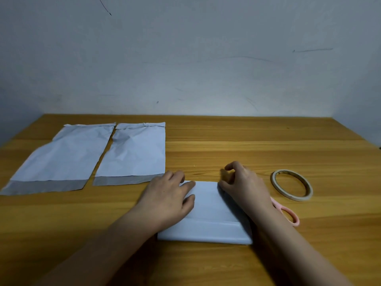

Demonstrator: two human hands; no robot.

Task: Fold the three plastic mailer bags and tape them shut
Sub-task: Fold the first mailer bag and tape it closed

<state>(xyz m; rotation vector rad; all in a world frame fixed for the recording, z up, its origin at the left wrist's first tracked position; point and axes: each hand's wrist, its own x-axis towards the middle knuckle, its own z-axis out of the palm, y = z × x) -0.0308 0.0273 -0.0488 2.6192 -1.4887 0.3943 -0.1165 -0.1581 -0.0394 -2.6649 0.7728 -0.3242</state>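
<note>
I am working on bag 1 of 3. This folded bag lies on the wooden table right in front of me. It looks folded over into a small, flat block, with a fold line near the edge closest to me.

My left hand lies flat on the left part of the bag and presses it down, fingers mostly straight. My right hand rests on the far right corner of the bag. Its fingers are bent, and I think they pinch the edge there, but I cannot see it clearly.

I see no tape on this bag yet, so I think it needs tape next. The tape roll lies to the right, near my right hand but not touching it. Pink scissors lie partly under my right arm.

The other 2 bags, the far left bag and the middle bag, lie flat and open on the left, side by side. They are not folded yet. So most of the job is left: tape 1 bag, then fold and tape 2 more.
</note>
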